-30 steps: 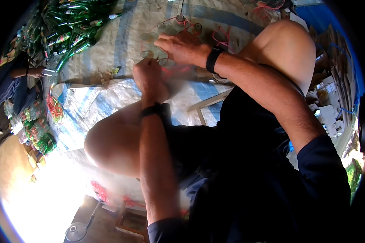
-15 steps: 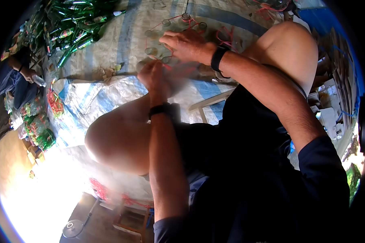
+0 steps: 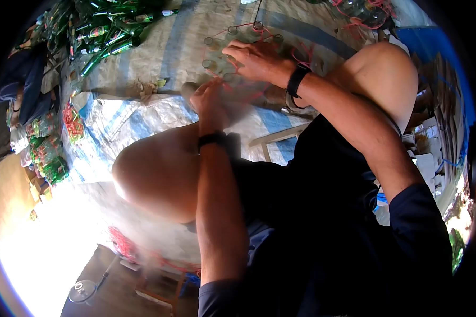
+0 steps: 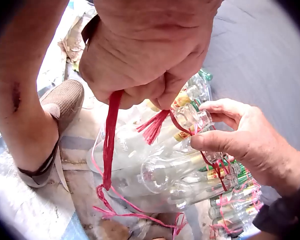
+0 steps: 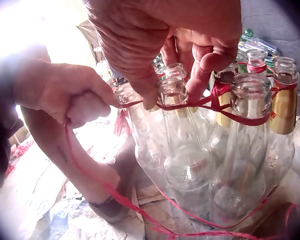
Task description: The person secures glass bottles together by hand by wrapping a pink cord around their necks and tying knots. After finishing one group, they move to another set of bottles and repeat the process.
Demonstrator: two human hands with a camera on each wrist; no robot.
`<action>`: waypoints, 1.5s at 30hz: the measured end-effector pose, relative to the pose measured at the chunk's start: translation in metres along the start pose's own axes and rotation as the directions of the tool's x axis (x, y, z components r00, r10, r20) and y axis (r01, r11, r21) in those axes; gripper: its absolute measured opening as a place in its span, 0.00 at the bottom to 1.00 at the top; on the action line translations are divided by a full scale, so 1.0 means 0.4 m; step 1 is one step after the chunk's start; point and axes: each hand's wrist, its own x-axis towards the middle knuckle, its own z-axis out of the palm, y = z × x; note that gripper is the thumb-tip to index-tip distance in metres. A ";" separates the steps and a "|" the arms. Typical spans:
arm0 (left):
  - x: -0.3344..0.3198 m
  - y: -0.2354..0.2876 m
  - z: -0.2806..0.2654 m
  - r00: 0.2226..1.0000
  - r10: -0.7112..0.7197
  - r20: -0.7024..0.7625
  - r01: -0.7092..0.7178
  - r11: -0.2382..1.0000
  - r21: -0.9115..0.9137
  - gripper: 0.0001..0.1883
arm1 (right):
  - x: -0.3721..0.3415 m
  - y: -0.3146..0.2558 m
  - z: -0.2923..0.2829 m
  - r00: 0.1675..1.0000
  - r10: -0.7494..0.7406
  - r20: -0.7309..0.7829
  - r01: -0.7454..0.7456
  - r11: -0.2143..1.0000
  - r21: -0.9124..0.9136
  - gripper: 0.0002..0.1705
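Nearest, at low left, stands a wooden frame (image 3: pixel 158 293), and beyond it the seated person's bent left leg (image 3: pixel 148 174) lies over a blue-and-white sheet (image 3: pixel 148 119). Past that leg, the left hand (image 3: pixel 207 100) wears a black band; its grip is closed, fingers curled tightly on a red string (image 4: pixel 110 145), whose slack hangs down and trails low, near the bottles. Just beyond stand the clear glass bottles (image 5: pixel 188 167), grouped upright on a pale sheet with blue stripes (image 3: pixel 148 63), with red string passed around their necks and a thinner strand crossing low in front of their bodies. At the group's near right, the right hand (image 3: pixel 262 61) reaches over from above; its grip is narrowed to the width of one neck, thumb and forefinger on opposite sides of it, at the string. Some of the bottles carry gold foil (image 5: pixel 284 110) at the neck. To the right are stacked flattened cardboard (image 3: pixel 444 100) pieces. Farther off, green bottles (image 3: pixel 116 47) lie heaped at far left, while loose red strands (image 3: pixel 349 21) lie at far right.
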 end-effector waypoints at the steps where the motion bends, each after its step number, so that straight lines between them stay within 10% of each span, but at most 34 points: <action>1: 0.001 -0.001 -0.005 1.000 0.001 -0.002 -0.001 1.000 -0.005 0.09 | 0.000 0.002 0.000 1.000 -0.012 -0.010 0.012 1.000 0.006 0.20; 16: 0.076 -0.059 -0.082 0.983 -0.054 0.177 0.064 0.997 -0.047 0.12 | 0.018 -0.024 -0.038 0.986 0.033 0.166 -0.017 0.995 -0.096 0.31; 18: 0.065 -0.070 -0.111 0.752 0.473 0.459 -0.615 0.753 0.233 0.10 | 0.019 -0.027 -0.043 0.985 0.010 0.171 0.009 0.994 -0.108 0.30; 22: 0.078 -0.069 -0.120 0.768 0.432 0.474 -0.600 0.743 0.296 0.12 | 0.033 -0.035 -0.052 0.981 0.013 0.192 0.009 0.993 -0.116 0.28; 24: 0.116 -0.083 -0.104 0.942 0.081 0.326 -0.051 0.994 -0.100 0.14 | 0.044 -0.031 -0.050 0.977 0.010 0.212 0.020 0.990 -0.137 0.26; 27: 0.137 -0.093 -0.099 0.967 -0.008 0.254 0.018 0.999 -0.036 0.13 | 0.068 -0.021 -0.040 0.973 -0.162 0.165 0.189 0.968 -0.164 0.20; 45: 0.200 -0.140 -0.060 0.987 0.154 0.052 -0.159 0.983 0.095 0.13 | 0.166 -0.033 0.027 0.747 -0.106 0.656 0.230 0.968 -0.105 0.16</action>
